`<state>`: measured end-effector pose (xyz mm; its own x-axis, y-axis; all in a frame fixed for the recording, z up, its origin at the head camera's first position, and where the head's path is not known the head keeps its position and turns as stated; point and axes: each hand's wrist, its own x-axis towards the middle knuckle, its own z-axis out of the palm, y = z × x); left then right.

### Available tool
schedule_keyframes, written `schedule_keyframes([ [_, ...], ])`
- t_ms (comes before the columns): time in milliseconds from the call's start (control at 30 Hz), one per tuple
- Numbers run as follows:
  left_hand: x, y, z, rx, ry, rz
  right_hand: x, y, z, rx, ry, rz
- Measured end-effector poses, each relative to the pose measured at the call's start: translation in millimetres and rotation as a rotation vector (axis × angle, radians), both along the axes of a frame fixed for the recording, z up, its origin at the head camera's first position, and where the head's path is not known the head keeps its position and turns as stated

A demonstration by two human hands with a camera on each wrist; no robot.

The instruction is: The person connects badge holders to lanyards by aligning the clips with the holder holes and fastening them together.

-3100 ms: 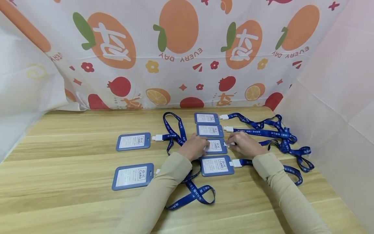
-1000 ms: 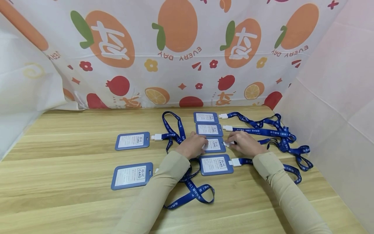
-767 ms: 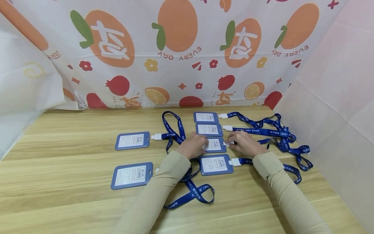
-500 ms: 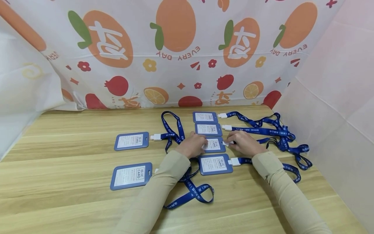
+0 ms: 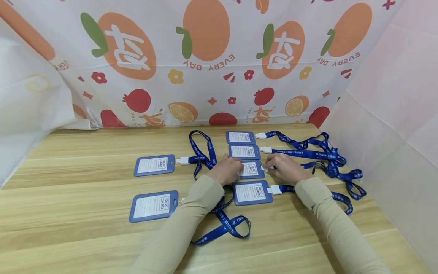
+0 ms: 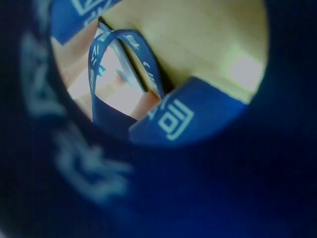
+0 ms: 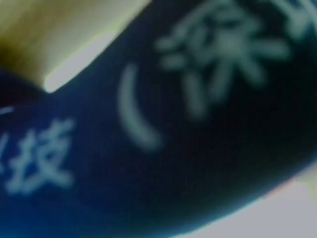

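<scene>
On table (image 5: pixel 85 243) — 2 badges (image 5: pixel 154 206) left, 4 right

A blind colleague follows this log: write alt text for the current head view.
A person's left hand holds a blue ID card holder, third from the back in a column of four, while the right hand pinches the white clip at its right end. Two more holders lie to the left on the wooden table; blue lanyards trail rightward.

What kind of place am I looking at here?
Probably a makeshift, screened-off tabletop workspace: there's a wood-grain table, a fruit-print cloth hanging behind it, and pale sheeting on both sides.
</scene>
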<state>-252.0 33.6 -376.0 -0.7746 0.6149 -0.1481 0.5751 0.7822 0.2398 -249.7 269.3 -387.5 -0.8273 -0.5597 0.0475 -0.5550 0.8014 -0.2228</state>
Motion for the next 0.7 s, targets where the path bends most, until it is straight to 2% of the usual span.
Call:
schedule_keyframes([
  [400,-1.5,1.5,-0.8,-0.024,0.0,0.001,-2.0,1.7,-4.1,-0.02,0.038,0.055],
  [700,-1.8,1.9,-0.2,-0.023,0.005,-0.004,-3.0,-0.3,-0.1,0.006,0.02,0.06],
])
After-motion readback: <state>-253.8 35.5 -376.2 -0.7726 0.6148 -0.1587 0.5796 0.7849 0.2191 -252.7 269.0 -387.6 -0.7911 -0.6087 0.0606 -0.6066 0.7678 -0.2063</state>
